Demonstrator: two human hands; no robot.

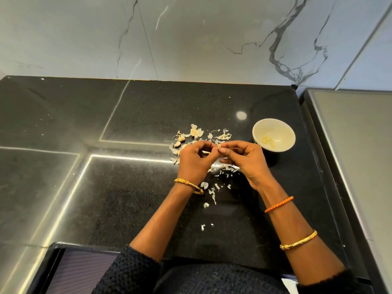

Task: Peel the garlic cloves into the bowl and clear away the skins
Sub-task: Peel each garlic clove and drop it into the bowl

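We see the left hand (pixel 194 161) and right hand (pixel 244 160) meeting, fingertips pinching one garlic clove (pixel 219 147) above the counter (pixel 127 209); skins (pixel 199 132) lie scattered around; the bowl (pixel 273 134) with peeled cloves (pixel 267 140) stands just right

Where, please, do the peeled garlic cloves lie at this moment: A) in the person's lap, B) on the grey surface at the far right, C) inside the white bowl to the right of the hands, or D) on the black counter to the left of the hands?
C: a few pale peeled cloves lie at the bottom of the white bowl, right of the hands.
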